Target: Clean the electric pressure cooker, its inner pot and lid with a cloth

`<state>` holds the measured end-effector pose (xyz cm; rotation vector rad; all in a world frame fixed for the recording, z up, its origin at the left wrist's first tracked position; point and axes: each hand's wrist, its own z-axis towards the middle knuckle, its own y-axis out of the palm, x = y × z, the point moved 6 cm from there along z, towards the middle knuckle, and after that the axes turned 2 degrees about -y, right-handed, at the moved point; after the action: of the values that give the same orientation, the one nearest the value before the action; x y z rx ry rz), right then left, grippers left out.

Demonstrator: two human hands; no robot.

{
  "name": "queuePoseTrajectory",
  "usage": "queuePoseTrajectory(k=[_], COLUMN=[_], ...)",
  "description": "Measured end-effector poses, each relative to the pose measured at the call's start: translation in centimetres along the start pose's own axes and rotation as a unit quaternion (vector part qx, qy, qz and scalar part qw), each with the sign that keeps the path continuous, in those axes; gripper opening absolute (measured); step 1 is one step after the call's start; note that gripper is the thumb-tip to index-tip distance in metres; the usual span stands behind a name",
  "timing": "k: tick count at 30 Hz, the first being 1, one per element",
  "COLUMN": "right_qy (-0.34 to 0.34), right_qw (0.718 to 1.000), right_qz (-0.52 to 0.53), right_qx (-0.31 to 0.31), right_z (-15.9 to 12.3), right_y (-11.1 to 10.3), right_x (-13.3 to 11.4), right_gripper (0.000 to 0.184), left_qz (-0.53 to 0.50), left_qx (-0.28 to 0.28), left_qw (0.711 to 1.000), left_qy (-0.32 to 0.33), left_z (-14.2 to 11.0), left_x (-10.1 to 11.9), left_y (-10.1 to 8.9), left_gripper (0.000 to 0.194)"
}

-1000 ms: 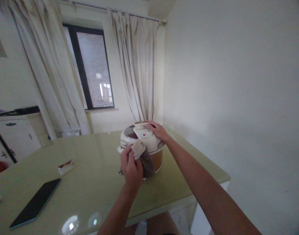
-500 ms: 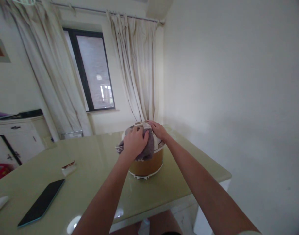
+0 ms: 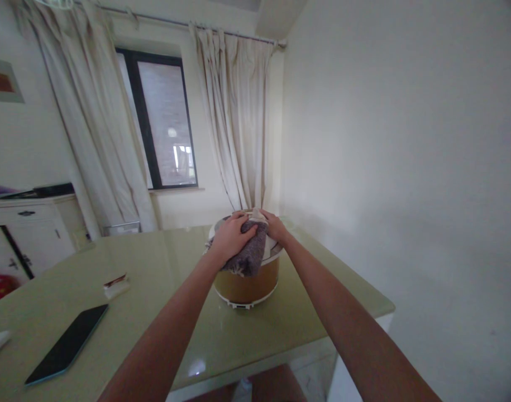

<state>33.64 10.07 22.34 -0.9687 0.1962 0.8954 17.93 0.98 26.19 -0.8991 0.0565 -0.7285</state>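
Note:
A round drum-like container [image 3: 249,286] with brown sides and a white top and base rim stands on the greenish table. Bunched on its top lies a purple-grey cloth [image 3: 249,258], its frayed edge hanging over the near side. My left hand [image 3: 232,237] grips this cloth, fingers bent over it and thumb pressing toward the right. On the far right of the top rests my right hand [image 3: 275,228], fingers curled against a pale strip at the cloth's edge. What its fingertips hold, if anything, is hidden.
A dark tablet [image 3: 68,343] lies on the table [image 3: 154,312] at the left, with a small white packet [image 3: 116,286] beyond it. The wall [image 3: 406,167] runs along the right side. A window and curtains [image 3: 242,123] stand behind the table.
My left hand has shifted slightly left and turned over the cloth. The cloth's left frayed end has drawn in, and more of it bunches toward the near side. My right hand stays near the rim.

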Motion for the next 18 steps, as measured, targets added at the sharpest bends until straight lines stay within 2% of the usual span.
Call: queuePoseTrajectory(k=[4,6,10,13,16,18], right_qy=[0.029,0.036,0.045,0.047,0.050,0.052], right_qw=[0.999,0.999,0.999,0.998,0.998,0.998], right_qz=[0.029,0.026,0.022,0.023,0.022,0.020], right_qx=[0.011,0.016,0.019,0.020,0.020,0.021], right_z=[-0.2,-0.3,-0.4,-0.4,-0.4,-0.4], right_y=[-0.4,-0.4,-0.3,-0.3,-0.3,-0.3], right_x=[0.0,-0.1,0.1,0.1,0.0,-0.1], right_gripper=[0.044,0.044,0.042,0.044,0.045,0.045], left_qz=[0.009,0.005,-0.073,-0.148,-0.218,-0.235], left_qx=[-0.017,-0.003,0.024,0.022,0.062,0.087], left_qw=[0.998,0.997,0.991,0.979,0.955,0.941], left_qy=[-0.057,-0.081,-0.110,-0.141,-0.191,-0.226], left_z=[1.6,2.3,3.0,2.1,-0.1,-2.2], left_x=[-4.7,-6.8,-10.9,-14.2,-16.8,-17.6], left_y=[-0.8,-1.0,-1.4,-1.4,-1.0,-0.1], left_gripper=[0.024,0.020,0.023,0.027,0.033,0.036])
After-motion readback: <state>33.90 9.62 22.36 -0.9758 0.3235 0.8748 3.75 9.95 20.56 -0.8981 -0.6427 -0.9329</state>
